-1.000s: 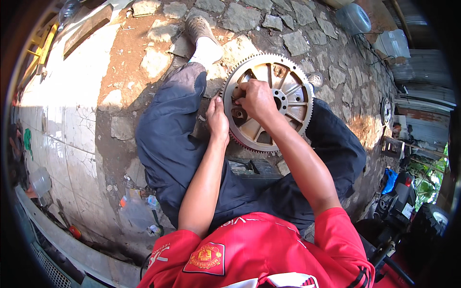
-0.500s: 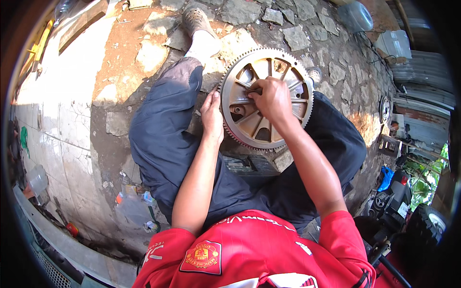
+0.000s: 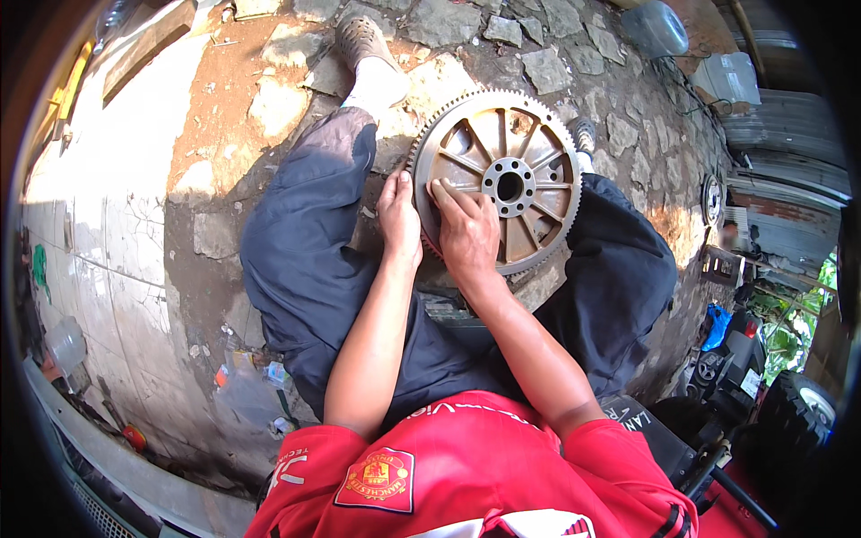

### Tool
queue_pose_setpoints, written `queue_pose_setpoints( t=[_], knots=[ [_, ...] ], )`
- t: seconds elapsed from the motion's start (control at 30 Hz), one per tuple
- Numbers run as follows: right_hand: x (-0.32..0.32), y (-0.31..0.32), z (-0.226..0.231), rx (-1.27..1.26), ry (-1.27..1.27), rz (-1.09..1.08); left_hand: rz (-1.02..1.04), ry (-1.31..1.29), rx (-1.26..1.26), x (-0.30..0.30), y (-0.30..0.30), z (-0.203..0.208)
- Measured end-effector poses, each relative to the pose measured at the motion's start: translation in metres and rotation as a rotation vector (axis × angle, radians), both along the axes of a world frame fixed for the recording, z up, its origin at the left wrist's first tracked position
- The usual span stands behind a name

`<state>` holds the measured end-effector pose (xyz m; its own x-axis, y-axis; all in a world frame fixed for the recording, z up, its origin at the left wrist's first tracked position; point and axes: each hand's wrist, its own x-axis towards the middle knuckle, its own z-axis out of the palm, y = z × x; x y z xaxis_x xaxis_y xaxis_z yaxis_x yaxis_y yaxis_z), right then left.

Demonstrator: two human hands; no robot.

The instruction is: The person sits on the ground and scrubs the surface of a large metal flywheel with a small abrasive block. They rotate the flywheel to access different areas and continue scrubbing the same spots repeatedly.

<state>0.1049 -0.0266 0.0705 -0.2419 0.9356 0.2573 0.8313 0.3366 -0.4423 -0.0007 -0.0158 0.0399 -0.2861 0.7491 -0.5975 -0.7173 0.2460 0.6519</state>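
A large metal flywheel (image 3: 542,186) with a toothed rim stands tilted between my legs. Spokes run from its rim to a round hub with a dark central hole and a ring of smaller holes. My left hand (image 3: 397,212) grips the toothed rim at the left side, its fingers partly hidden. Across the lower-left face lies my right hand (image 3: 469,231), its index and middle fingers stretched toward the inner edge of the rim, left of the hub. I make out no tool in it; its thumb and palm are hidden.
My legs in dark trousers (image 3: 305,260) flank the flywheel on rough stone paving (image 3: 444,22). Pale tiles (image 3: 117,287) lie at left, with a wooden plank (image 3: 148,49) above. Clear plastic containers (image 3: 655,31) stand at upper right, a black-tyred wheel (image 3: 798,408) at lower right.
My right hand has moved left and down from beside the hub to the wheel's left face, uncovering the hub. Its fingers have straightened from a pinch. My left hand stays on the rim.
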Motion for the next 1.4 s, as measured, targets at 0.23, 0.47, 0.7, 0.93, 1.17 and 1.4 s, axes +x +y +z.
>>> queue_pose_setpoints(
  t=[0.23,0.47,0.7,0.93,1.17,1.4],
  knots=[
    [-0.024,-0.021,-0.004,-0.199,-0.018,-0.098,-0.084,0.102,-0.081,-0.004,-0.002,0.003],
    [-0.016,-0.007,0.002,-0.177,-0.140,0.031,-0.061,-0.035,0.011,-0.013,-0.001,0.010],
    [-0.004,0.003,0.014,-0.163,-0.274,0.144,-0.050,-0.208,0.122,-0.017,-0.004,-0.003],
    [0.006,0.004,0.016,-0.222,-0.224,0.246,-0.040,-0.172,0.055,-0.014,-0.002,0.002],
    [0.022,0.007,0.028,-0.270,-0.236,0.366,-0.044,-0.144,0.056,-0.013,-0.005,-0.006],
    [0.037,0.018,0.045,-0.432,-0.302,0.421,-0.009,-0.171,0.104,-0.014,-0.003,-0.010]
  ],
)
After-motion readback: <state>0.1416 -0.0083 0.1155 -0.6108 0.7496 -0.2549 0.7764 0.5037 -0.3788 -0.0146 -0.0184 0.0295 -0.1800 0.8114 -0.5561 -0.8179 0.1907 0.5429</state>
